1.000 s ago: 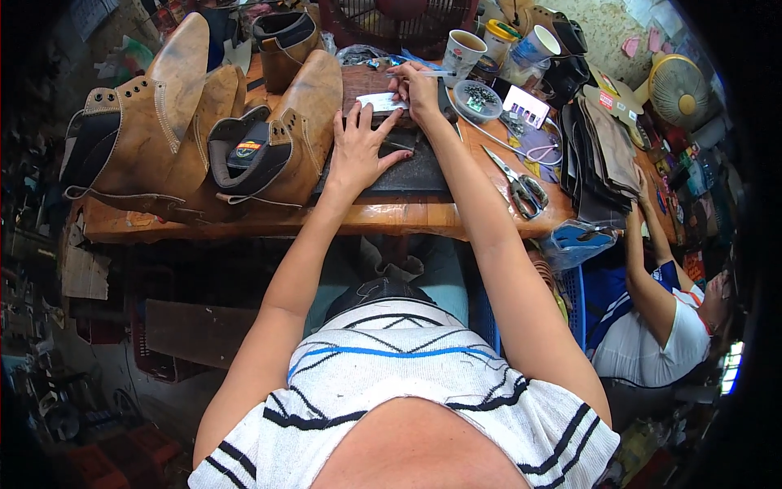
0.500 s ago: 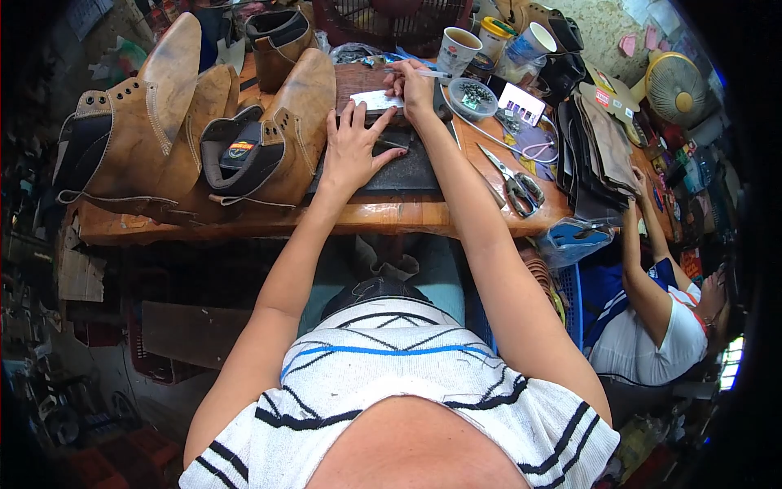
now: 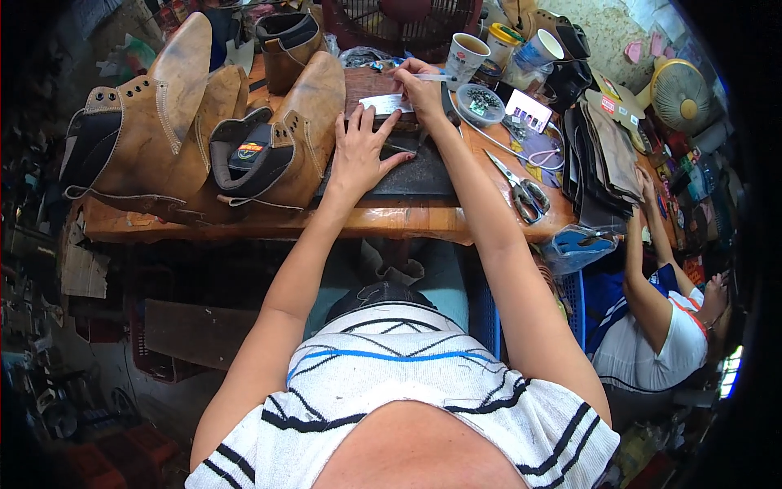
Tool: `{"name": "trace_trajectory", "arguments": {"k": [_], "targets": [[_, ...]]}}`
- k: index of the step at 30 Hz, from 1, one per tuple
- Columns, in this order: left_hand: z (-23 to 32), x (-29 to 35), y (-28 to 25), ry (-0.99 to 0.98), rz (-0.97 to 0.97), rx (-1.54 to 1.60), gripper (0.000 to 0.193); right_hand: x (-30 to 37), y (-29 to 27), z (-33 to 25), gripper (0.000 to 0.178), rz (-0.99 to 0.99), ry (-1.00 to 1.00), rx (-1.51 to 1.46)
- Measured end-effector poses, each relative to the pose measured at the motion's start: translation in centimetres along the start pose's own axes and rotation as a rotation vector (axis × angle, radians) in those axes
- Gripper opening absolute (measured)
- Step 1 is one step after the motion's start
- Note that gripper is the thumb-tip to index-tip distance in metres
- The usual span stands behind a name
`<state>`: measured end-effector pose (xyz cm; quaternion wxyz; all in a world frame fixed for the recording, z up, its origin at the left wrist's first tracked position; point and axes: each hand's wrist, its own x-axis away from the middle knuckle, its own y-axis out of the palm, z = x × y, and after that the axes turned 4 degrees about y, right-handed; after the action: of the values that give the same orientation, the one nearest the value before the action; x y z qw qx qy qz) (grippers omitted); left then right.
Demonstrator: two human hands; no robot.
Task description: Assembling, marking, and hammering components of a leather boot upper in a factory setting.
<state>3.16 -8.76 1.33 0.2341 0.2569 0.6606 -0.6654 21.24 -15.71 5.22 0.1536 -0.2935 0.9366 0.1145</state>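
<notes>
This is a cobbler's workshop, cramped and busy. A worn wooden bench [image 3: 269, 222] is crowded with tan leather boots [image 3: 155, 138], some lying on their sides with pale soles up. Scissors [image 3: 521, 189] lie by a stack of dark leather pieces [image 3: 599, 167], near a small tub of metal bits [image 3: 481, 102], cups and fans. Another person [image 3: 660, 326] sits working close beside the bench.
</notes>
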Motion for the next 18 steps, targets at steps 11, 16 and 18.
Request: {"name": "trace_trajectory", "arguments": {"k": [11,16,18], "targets": [[0.1,-0.1,-0.4,-0.012,-0.021,0.037,0.074,-0.1,0.1,2.9,0.024,-0.021,-0.186,0.350],[0.3,-0.1,-0.7,0.019,-0.040,-0.016,0.072,-0.1,-0.1,2.6,0.024,-0.022,-0.144,0.318],[0.3,-0.1,-0.7,0.026,-0.041,-0.025,0.072,0.1,0.0,2.4,0.024,-0.021,-0.144,0.349]]}}
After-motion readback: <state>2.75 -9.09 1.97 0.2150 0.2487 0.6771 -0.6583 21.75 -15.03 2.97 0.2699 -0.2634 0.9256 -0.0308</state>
